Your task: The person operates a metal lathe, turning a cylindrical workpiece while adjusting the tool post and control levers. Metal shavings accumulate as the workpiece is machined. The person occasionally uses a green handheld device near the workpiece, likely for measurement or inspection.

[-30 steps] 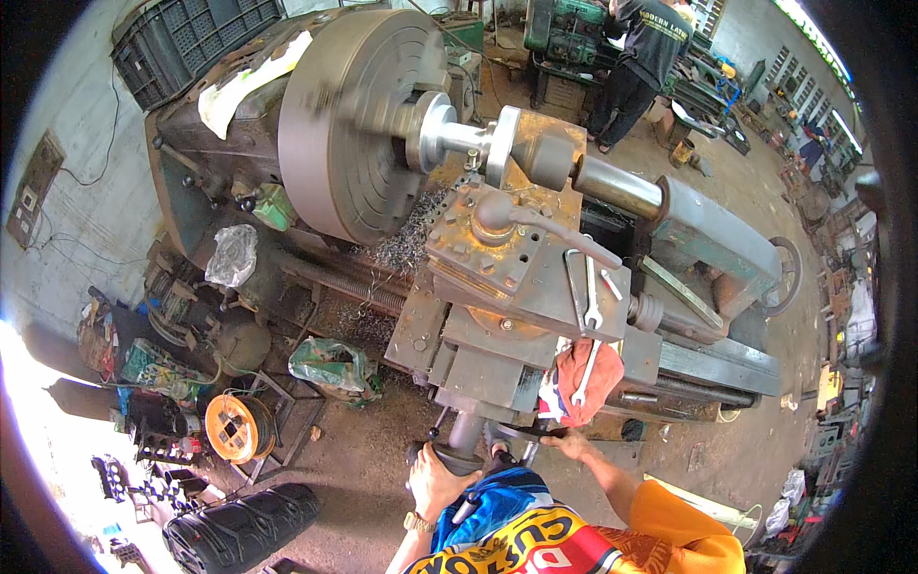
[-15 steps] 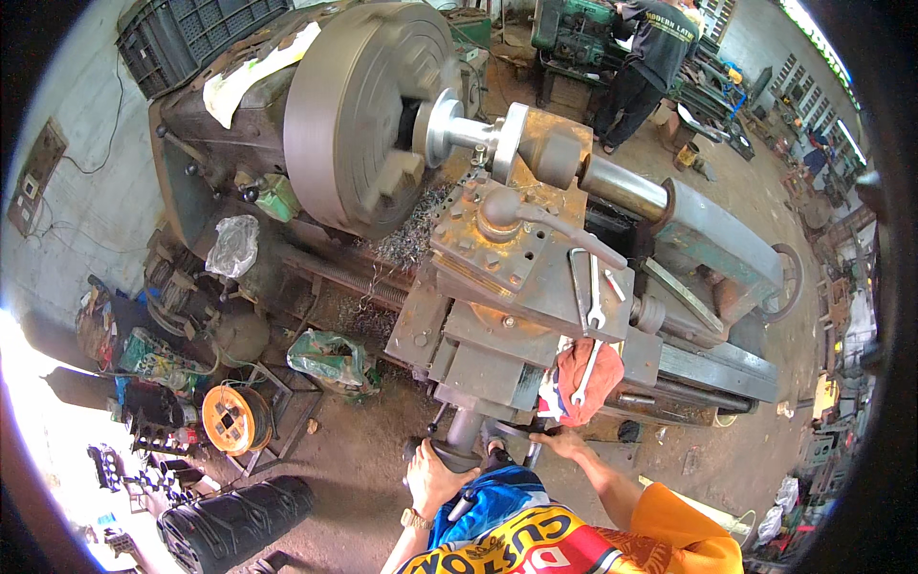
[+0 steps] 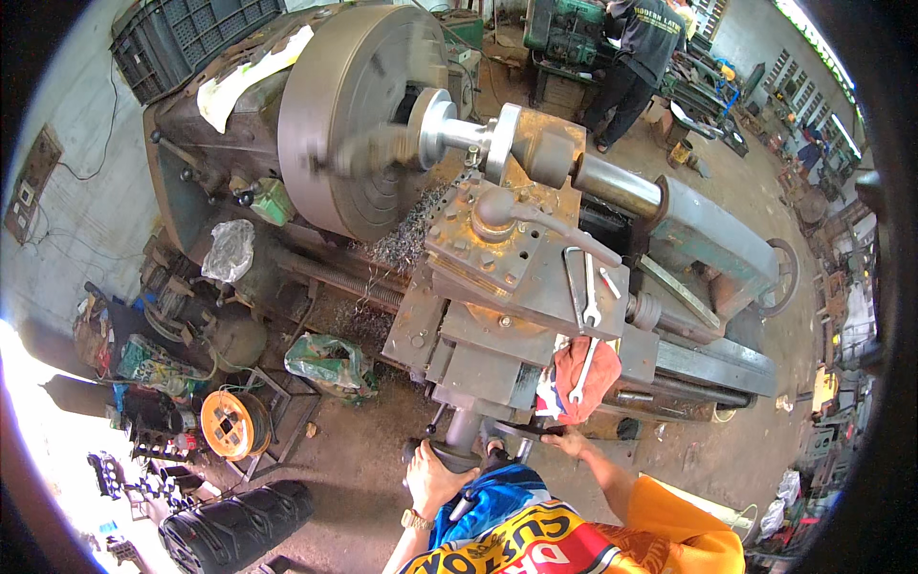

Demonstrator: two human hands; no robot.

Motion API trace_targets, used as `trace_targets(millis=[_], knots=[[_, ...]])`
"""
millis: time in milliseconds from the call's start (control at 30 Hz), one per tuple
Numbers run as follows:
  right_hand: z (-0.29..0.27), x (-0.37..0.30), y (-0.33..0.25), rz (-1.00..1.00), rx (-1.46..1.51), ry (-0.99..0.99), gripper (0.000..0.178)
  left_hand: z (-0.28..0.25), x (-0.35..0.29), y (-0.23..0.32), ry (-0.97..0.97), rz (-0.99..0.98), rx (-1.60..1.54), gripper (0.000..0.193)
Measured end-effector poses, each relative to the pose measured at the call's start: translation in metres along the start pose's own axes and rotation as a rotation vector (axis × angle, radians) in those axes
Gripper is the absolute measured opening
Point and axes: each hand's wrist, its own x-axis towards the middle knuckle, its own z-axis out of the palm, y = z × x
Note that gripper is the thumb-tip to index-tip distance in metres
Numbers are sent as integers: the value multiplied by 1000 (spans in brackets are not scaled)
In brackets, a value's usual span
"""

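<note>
My left hand [image 3: 435, 478], with a watch on its wrist, is wrapped round the cross-slide handwheel [image 3: 457, 458] at the front of the lathe carriage. Just right of it, my right hand [image 3: 572, 442] grips the rim of a second, larger handwheel [image 3: 519, 430]. Both sets of fingers are partly hidden. Above stands the tool post [image 3: 483, 234] with its long clamping lever [image 3: 564, 228]. A shiny round metal workpiece [image 3: 435, 126] sits between the chuck [image 3: 330, 120] and the tailstock [image 3: 712, 230]. The chuck jaws are smeared by spinning.
Spanners [image 3: 592, 311] and a red cloth [image 3: 587, 371] lie on the carriage's right side. Metal chips [image 3: 406, 239] heap below the chuck. An orange cable spool [image 3: 229, 424] and a black ribbed roll [image 3: 236, 517] are at lower left. A person [image 3: 636, 67] stands at another machine behind.
My right hand has shifted slightly to the right along its handwheel rim. The chuck has turned, its jaws now blurred in another place. My left hand keeps its hold.
</note>
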Motion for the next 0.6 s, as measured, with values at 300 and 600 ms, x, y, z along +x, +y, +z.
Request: trace_targets(millis=[300,600], knots=[[-3,-1,2,-28,-22,38,68,0,1,-1,6,19,-12,117],[-12,1,0,-122,-53,-16,65,0,2,1,11,24,-14,114]])
